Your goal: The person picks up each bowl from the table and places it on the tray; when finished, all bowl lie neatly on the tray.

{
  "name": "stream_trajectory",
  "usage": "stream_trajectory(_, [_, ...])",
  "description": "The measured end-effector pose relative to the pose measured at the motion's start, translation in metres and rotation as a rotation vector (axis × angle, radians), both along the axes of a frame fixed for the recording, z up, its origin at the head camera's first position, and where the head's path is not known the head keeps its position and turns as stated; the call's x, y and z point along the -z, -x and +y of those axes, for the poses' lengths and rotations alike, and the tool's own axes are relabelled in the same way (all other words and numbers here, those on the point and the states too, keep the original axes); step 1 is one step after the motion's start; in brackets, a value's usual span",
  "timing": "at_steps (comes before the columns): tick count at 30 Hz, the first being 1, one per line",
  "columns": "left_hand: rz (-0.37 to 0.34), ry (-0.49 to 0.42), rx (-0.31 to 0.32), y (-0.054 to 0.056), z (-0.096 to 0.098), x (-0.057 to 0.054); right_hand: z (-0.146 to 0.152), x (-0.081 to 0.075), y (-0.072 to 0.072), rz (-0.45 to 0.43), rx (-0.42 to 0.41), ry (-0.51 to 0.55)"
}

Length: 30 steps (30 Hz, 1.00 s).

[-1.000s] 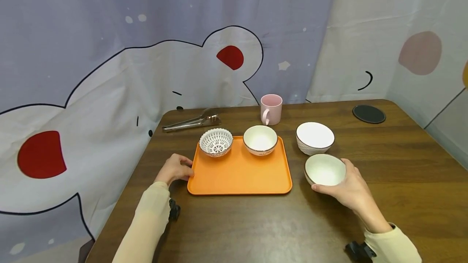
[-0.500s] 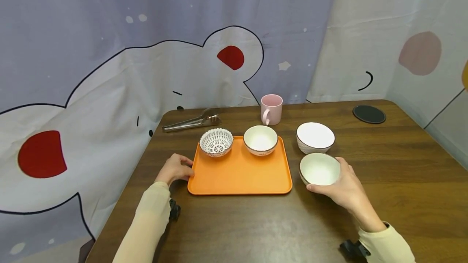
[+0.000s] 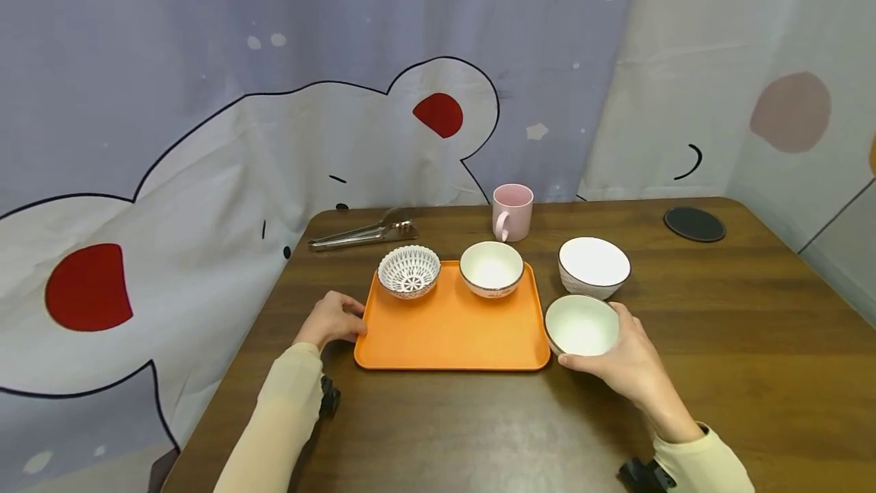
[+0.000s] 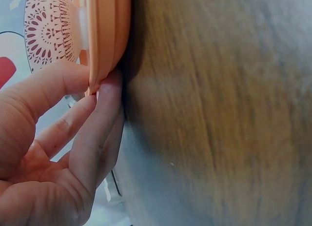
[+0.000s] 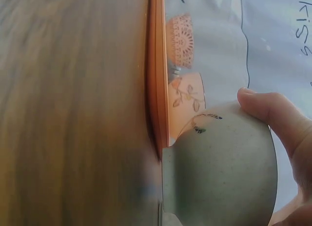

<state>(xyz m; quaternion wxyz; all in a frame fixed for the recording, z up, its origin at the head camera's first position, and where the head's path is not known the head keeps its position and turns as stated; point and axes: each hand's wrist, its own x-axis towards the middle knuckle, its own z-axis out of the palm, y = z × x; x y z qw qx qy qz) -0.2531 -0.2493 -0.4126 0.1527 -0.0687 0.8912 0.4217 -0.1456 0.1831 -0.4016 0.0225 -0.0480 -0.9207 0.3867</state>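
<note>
My left hand [image 3: 331, 321] pinches the left edge of the orange tray [image 3: 452, 341]; in the left wrist view the thumb lies on the rim [image 4: 108, 35] and fingertips are under it. On the tray's back half sit a patterned, scalloped bowl [image 3: 409, 271] and a cream bowl with a dark rim [image 3: 491, 268]. My right hand [image 3: 626, 360] grips another dark-rimmed cream bowl [image 3: 582, 324] by its right side, thumb at the near rim. This bowl stands close against the tray's right edge; the right wrist view shows its plain outer wall [image 5: 224, 162].
A white textured bowl [image 3: 594, 265] stands just behind the gripped one. Farther back are a pink mug [image 3: 512, 213], metal tongs [image 3: 366, 234] and a black round disc [image 3: 694, 224]. A patterned curtain [image 3: 328, 128] hangs behind the wooden table [image 3: 438, 432].
My right hand has moved the cream bowl leftward, from apart from the tray to beside its right edge. The left hand stays at the tray. The head view has tilted slightly.
</note>
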Motion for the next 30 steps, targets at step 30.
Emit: stream_trajectory(30, [-0.017, -0.001, 0.018, 0.000, 0.000, -0.002, -0.034, -0.012, 0.004, 0.049, -0.038, 0.033])
